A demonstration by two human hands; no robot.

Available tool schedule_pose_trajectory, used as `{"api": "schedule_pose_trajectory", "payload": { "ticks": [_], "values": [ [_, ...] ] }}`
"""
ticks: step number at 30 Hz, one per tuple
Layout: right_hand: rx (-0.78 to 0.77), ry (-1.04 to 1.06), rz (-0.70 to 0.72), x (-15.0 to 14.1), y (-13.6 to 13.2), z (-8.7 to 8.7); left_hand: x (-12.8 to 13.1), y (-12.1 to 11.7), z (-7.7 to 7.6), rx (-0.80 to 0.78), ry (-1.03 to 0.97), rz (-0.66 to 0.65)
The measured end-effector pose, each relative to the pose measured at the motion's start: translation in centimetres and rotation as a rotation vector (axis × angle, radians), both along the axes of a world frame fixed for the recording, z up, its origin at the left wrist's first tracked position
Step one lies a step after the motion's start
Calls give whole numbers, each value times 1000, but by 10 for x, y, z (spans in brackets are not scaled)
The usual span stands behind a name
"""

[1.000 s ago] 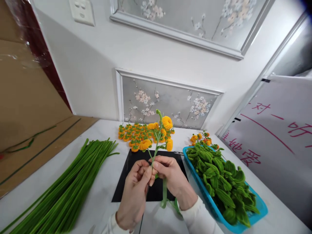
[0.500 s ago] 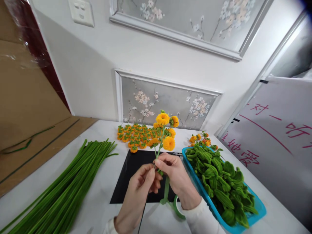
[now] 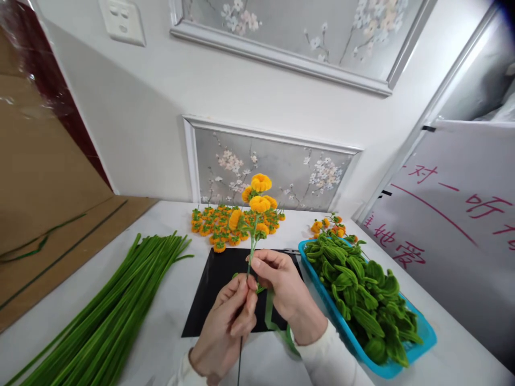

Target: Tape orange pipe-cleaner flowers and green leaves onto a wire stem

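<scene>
I hold an upright flower sprig with several yellow-orange pompom blooms on a thin green stem above a black mat. My left hand pinches the stem low down, fingers closed. My right hand is closed on the stem just above it, and a green tape strip hangs from its fingers down to the table. The stem's wire runs on below my left hand.
A long bundle of green pipe-cleaner stems lies at the left. Several small orange flowers are heaped by the wall, with a few more to the right. A blue tray of green leaves stands at the right. A whiteboard leans beyond.
The sprig has turned in my fingers, so its blooms now sit more bunched and to the left. My hands have shifted slightly along the stem and the tape has wound on.
</scene>
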State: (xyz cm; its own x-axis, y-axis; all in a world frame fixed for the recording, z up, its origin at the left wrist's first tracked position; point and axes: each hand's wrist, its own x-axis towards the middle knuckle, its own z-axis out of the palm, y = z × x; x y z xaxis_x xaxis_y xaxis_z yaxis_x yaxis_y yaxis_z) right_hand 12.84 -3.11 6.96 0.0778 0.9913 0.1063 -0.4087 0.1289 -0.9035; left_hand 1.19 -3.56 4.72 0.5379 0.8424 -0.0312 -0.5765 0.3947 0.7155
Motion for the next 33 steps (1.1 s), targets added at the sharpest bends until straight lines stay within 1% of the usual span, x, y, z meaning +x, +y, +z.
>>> {"api": "schedule_pose_trajectory", "payload": {
  "ticks": [2,3,6,8,10,15,18,23,25,27,29,31,33],
  "values": [
    [11,-1,6,-1,-1,4,0,1,0,22,3,-32],
    [23,-16,-6,-2,-2,5,0,1,0,55,29,-13],
    [39,-121,-115,-6,-5,8,4,2,2,160,137,129],
    [45,-197,-197,-9,-6,7,6,4,3,188,169,221],
    [66,-231,-230,-11,-6,5,6,8,4,200,169,255],
    [103,-253,-211,-9,-8,1,2,16,4,178,130,196],
    [78,-223,-143,-5,-9,2,3,15,6,144,100,217],
    [13,-123,17,-3,-10,5,7,8,8,155,95,274],
    [19,-103,67,-3,-10,6,8,6,6,178,103,292],
    [42,-88,91,-5,-10,6,8,6,3,243,164,320],
    [74,-126,41,-6,-9,6,7,8,1,346,271,376],
    [122,-243,-85,-7,-8,5,4,12,2,447,359,471],
    [164,-386,-193,-7,-8,3,1,15,4,520,394,575]
  ]
}}
